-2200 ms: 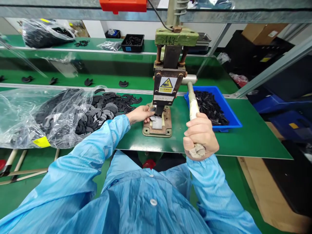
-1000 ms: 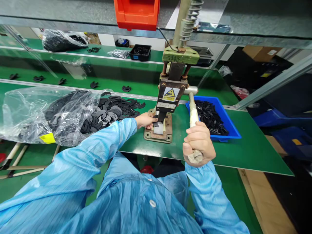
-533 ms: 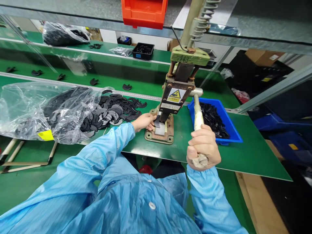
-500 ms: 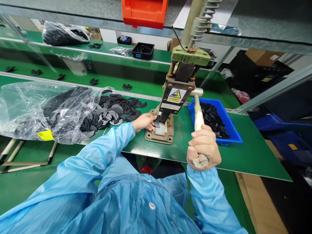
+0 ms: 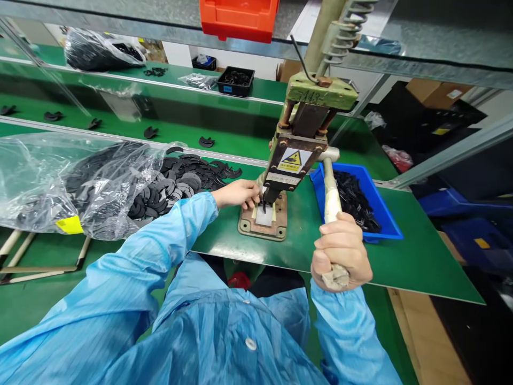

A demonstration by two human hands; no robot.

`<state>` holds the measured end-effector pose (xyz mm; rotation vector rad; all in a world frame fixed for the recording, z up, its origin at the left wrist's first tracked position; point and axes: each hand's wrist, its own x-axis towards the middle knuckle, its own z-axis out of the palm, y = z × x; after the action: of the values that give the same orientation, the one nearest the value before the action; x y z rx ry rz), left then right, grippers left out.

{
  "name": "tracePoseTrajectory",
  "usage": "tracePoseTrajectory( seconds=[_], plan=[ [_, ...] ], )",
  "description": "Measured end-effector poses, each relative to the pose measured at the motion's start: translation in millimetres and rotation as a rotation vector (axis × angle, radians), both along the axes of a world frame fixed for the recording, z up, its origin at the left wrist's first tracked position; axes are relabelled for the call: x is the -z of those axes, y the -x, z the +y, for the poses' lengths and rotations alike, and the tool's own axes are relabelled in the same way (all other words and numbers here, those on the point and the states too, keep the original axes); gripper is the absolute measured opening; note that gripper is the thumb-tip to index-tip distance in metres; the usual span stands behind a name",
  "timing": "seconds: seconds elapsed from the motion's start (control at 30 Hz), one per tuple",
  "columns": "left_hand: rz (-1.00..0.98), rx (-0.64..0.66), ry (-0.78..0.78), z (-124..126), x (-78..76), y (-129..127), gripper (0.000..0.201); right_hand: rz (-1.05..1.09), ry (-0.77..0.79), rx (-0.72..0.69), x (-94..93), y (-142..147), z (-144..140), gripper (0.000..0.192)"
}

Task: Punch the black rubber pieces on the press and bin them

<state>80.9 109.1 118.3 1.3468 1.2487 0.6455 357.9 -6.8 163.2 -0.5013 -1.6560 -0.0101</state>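
Observation:
A hand press [image 5: 298, 128] with a yellow warning label stands on the green table. My right hand [image 5: 343, 251] is wrapped round its lever handle [image 5: 332, 192], close to the wrapped lower end. At the foot of the press ram, my left hand [image 5: 242, 193] pinches a small dark piece [image 5: 264, 205], seen nearly edge-on over the pale plate [image 5: 263, 217] of the base. The fingertips are partly hidden beside the ram. Left of this hand, flat black crescent-shaped pieces [image 5: 180, 182] lie in a heap, spilling from a clear plastic bag [image 5: 100, 187].
A blue bin [image 5: 387, 214] of small black parts sits right of the press. Black curved parts [image 5: 206, 141] lie spaced along the green strip behind. An orange bin [image 5: 240, 16] rests on the shelf above. A black tray [image 5: 235, 82] stands at the back.
My left fingers have moved slightly up and inward by the ram, and the dark piece has turned from showing its flat face to nearly edge-on. My right hand still grips the lever.

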Motion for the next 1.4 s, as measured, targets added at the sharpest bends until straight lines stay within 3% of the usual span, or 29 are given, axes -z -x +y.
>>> tracePoseTrajectory(
  seconds=[0.13,0.23,0.4,0.53,0.63,0.73,0.87,1.07,1.23,1.4],
  plan=[
    [0.586,-0.181,-0.372,45.3,8.5,58.9,0.013,-0.016,0.006,-0.001,-0.7,-1.5,-1.1,0.018],
    [0.869,-0.155,-0.449,78.9,16.8,90.1,0.030,-0.022,0.013,0.002,-0.7,-2.6,-1.5,0.017],
    [1.059,0.060,-0.501,103.6,27.4,88.6,0.048,-0.027,0.018,0.033,-1.0,-3.1,-2.6,0.019],
    [1.150,0.129,-0.510,101.8,29.5,75.1,0.043,-0.023,0.021,0.030,-1.1,-2.0,-3.0,0.021],
    [1.076,0.145,-0.529,93.3,26.7,69.7,0.023,-0.003,0.030,0.025,-0.2,-1.9,-1.7,0.021],
    [0.883,0.044,-0.486,77.9,22.6,65.5,0.011,-0.012,-0.003,0.026,1.3,-2.8,1.2,0.020],
    [0.413,-0.111,-0.286,45.9,20.1,58.3,0.023,0.016,-0.040,0.034,3.6,-1.7,5.5,0.023],
    [-0.020,-0.119,-0.133,-2.9,22.8,38.0,0.037,0.061,-0.056,0.054,4.6,4.1,7.8,0.027],
    [-0.226,-0.249,-0.041,-16.6,29.3,13.9,0.035,0.034,-0.047,0.044,1.9,5.0,5.9,0.027],
    [-0.250,-0.161,-0.034,-15.2,30.6,0.2,0.025,0.016,-0.030,0.029,-0.5,6.6,2.7,0.024]
  ],
)
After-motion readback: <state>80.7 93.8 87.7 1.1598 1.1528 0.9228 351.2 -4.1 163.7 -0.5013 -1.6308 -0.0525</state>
